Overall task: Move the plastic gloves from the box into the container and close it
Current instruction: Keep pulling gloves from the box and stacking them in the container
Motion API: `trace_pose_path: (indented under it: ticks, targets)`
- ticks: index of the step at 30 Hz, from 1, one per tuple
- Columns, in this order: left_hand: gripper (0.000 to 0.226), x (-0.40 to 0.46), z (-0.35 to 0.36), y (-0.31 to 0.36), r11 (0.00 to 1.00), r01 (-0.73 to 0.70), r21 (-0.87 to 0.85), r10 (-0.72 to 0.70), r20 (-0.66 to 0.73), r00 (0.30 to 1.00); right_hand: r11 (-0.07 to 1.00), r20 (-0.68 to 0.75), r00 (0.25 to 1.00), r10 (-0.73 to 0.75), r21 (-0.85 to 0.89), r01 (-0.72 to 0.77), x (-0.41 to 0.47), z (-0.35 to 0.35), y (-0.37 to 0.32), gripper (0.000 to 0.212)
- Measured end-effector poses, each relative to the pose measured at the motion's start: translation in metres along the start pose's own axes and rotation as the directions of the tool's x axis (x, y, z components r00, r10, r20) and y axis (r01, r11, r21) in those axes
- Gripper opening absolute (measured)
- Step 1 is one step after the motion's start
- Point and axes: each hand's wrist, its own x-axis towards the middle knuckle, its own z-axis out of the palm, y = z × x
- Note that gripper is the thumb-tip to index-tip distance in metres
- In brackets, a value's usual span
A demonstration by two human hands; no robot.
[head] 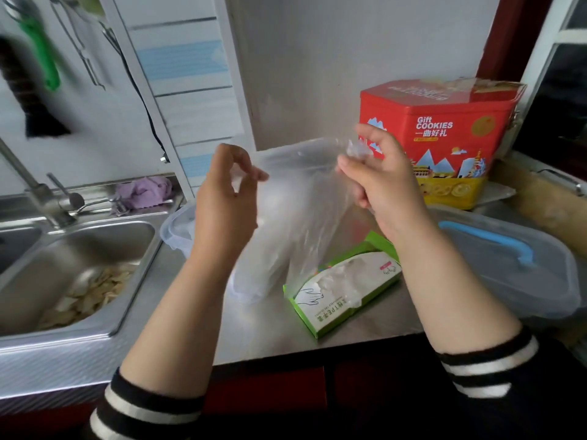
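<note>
A clear plastic glove [286, 223] hangs stretched in the air between both hands, above the steel counter. My left hand [227, 201] pinches its left edge between thumb and finger. My right hand [378, 182] pinches the bunched right edge. Below the glove lies the green and white glove box [343, 287], open on top with more gloves showing inside. A clear plastic container [178, 230] sits behind my left forearm, mostly hidden. Its translucent lid with a blue handle [505, 258] lies on the counter at the right.
A steel sink [95, 258] with food scraps and a tap is at the left. A red and yellow cookie tin [444, 138] stands at the back right. A purple cloth [143, 192] lies behind the sink. Utensils hang on the wall at upper left.
</note>
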Motion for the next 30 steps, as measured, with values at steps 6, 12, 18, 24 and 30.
trace_pose_path:
  ticks: [6, 12, 18, 24, 30]
  targets:
    - [0.03, 0.046, -0.032, -0.042, 0.844, 0.04, 0.535, -0.13, 0.132, 0.983, 0.848, 0.114, 0.989, -0.094, -0.511, 0.14, 0.062, 0.062, 0.031, 0.043]
    - [0.092, 0.063, -0.04, -0.061, 0.553, -0.112, 0.826, -0.492, 0.432, 0.756, 0.361, 0.396, 0.911, 0.114, -0.871, 0.334, 0.089, 0.101, 0.043, 0.025]
    - [0.064, 0.065, -0.011, -0.07, 0.291, -0.44, 0.85, -0.629, 0.516, 0.582, -0.085, 0.431, 0.825, 0.365, -0.867, 0.491, 0.096, 0.127, 0.064, 0.039]
    - [0.056, 0.059, -0.002, -0.074, 0.271, -0.472, 0.839, -0.69, 0.512, 0.512, -0.192, 0.527, 0.792, 0.308, -0.781, 0.594, 0.092, 0.134, 0.065, 0.038]
    - [0.042, 0.071, -0.036, -0.046, 0.434, -0.368, 0.822, -0.547, 0.565, 0.617, 0.476, 0.375, 0.924, -0.076, -0.8, 0.364, 0.087, 0.096, 0.03, 0.016]
